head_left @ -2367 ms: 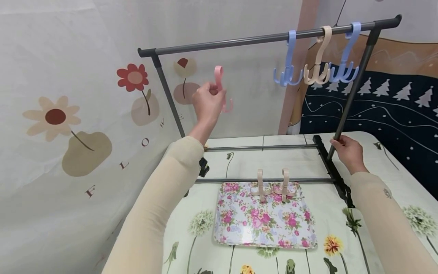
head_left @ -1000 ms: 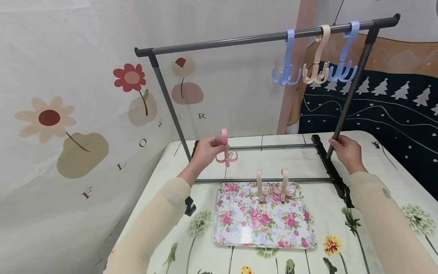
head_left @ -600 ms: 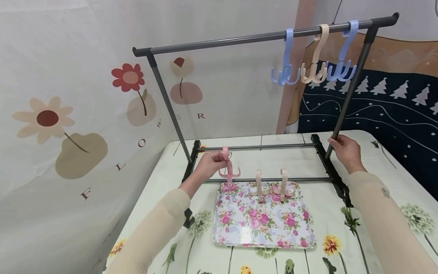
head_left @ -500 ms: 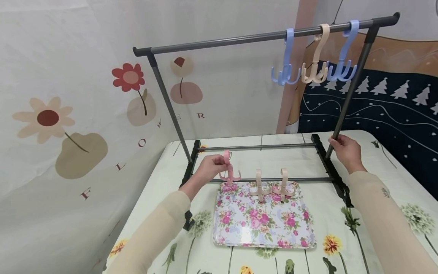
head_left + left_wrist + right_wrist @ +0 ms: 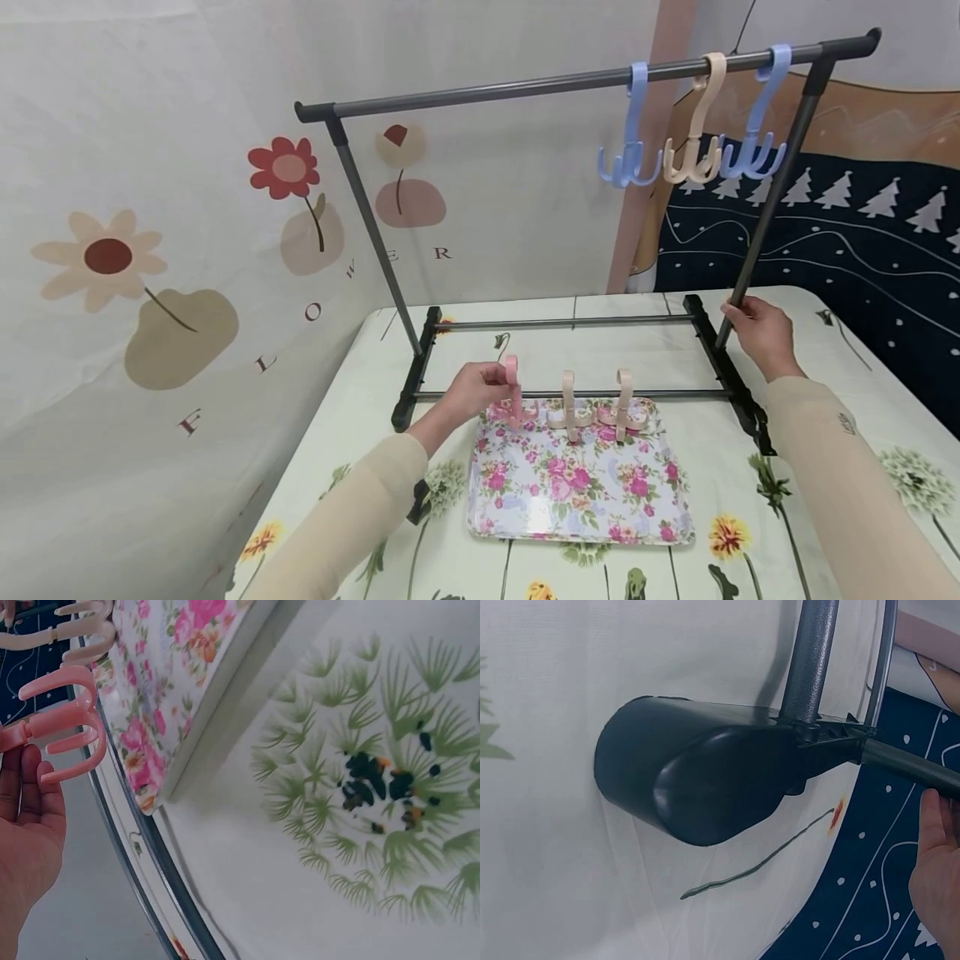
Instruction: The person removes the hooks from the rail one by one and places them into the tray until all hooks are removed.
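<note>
A flowered cloth (image 5: 577, 358) lies beneath the rack (image 5: 480, 94). My left hand (image 5: 474, 390) pinches the pink hook (image 5: 514, 398) over the far-left corner of the tray (image 5: 555, 508); my right hand (image 5: 765, 336) holds the right post (image 5: 767, 221).

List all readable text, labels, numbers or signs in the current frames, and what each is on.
"F L O W E R": spaced letters on the pale backdrop; the E is partly behind the left rack post.
Right sleeve: small dark mark near the cuff, too small to read.
No other text, numbers or signs legible.
</note>
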A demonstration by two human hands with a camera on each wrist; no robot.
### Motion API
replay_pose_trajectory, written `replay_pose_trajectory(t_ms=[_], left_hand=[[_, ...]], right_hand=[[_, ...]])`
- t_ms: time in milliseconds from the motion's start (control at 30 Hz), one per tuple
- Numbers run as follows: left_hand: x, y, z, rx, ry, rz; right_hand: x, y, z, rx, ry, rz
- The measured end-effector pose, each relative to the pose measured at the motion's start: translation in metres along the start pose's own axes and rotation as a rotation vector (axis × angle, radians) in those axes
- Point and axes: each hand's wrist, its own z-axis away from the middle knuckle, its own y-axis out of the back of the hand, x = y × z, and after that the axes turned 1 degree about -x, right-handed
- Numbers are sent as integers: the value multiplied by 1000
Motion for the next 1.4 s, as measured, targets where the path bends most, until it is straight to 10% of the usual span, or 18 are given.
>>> replay_pose_trajectory(t_ms=[867, 1400], left_hand=[[-20, -8, 8, -43, -11, -104], [-6, 66, -1, 337, -9, -26]], right_hand=[[-3, 1, 3, -43, 2, 9], [-1, 2, 2, -51, -14, 3]])
